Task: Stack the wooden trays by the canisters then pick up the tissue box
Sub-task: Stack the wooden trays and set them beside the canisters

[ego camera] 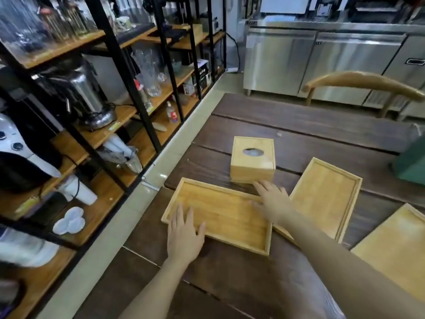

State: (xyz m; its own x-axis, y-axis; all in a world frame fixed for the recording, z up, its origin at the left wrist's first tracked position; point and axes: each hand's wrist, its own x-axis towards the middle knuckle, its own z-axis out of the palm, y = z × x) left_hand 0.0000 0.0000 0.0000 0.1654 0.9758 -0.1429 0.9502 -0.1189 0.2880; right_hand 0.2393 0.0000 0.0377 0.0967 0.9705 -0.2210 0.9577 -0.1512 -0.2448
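A wooden tray (pixel 225 215) lies near the table's left edge. My left hand (pixel 185 233) rests flat on its near left rim, fingers spread. My right hand (pixel 273 201) reaches over the tray's far right corner, fingers apart, just in front of the wooden tissue box (pixel 253 161). The box stands upright with an oval opening on top. A second tray (pixel 322 199) lies tilted to the right, partly under the first tray's corner. A third tray (pixel 395 247) shows at the right edge. Neither hand grips anything.
The dark wooden table (pixel 299 125) extends ahead. A green object (pixel 411 160) stands at the right edge. A wooden chair back (pixel 358 81) sits beyond the table. Black shelving (pixel 128 88) with glassware and appliances runs along the left, steel counters (pixel 322 58) behind.
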